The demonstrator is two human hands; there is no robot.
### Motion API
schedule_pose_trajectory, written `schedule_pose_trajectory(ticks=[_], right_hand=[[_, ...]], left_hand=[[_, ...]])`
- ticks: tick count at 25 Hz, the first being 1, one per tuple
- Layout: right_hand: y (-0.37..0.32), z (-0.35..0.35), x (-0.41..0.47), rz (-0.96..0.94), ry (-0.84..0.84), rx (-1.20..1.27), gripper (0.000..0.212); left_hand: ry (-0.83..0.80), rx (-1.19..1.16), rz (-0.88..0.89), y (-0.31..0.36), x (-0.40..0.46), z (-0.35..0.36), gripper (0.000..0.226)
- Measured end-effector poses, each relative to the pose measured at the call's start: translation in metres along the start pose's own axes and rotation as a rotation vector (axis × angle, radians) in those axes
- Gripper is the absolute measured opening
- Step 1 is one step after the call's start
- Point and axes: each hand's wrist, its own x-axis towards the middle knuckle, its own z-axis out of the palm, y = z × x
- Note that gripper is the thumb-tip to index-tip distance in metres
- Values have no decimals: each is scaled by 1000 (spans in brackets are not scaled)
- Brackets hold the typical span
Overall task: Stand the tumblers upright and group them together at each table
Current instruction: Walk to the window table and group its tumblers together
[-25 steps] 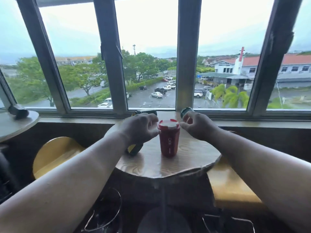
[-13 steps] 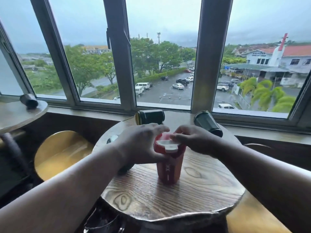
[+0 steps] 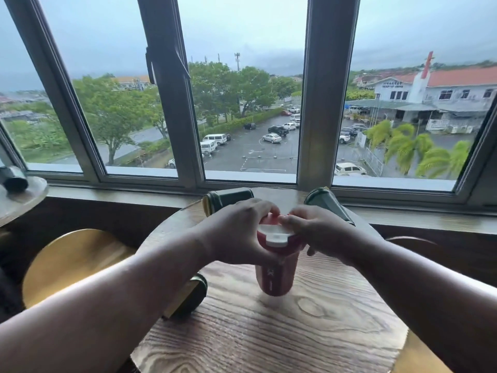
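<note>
grainy wooden table (image 3: 269, 332), seemingly matt red tumbler (image 3: 274, 278)

Red tumbler (image 3: 274, 278), white lid (image 3: 274, 234)

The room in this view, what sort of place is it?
Probably a café, on an upper floor: small round wooden tables by a wide window, yellow stools, tumblers, a car park below.

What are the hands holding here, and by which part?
Both the left hand and right hand grip the upright red tumbler at its top, around the white lid.
</note>
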Motion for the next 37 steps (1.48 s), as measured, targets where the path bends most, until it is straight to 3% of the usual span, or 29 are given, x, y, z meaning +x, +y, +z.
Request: schedule_pose_trajectory(ticks=[6,16,21,24,27,31,34,37], right_hand=[[6,-13,38,61,83,-82,30],[25,-9,52,133,82,-126,26],[22,-11,51,163,78,-141,29],[13,-12,37,-37,332,-404,33],[-15,3,8,-393,441,-454,33],[-48,48,-13,-633,239,-503,30],[-54,90,-6,-508,-13,-511,23],[-46,117,3,-315,-162,-557,35]], left_hand=[[-88,-40,5,-20,41,-5,73],[-271,-113,-58,-33,58,0,79],[-266,-232,-138,-31,44,-5,106],[-178,-129,-159,-37,16,-20,105],[-124,-11,-128,-49,-29,-36,81],[-223,59,-68,-70,-86,-43,55],[-273,94,-19,-94,-108,-44,60],[-306,95,66,-112,-118,-43,76]])
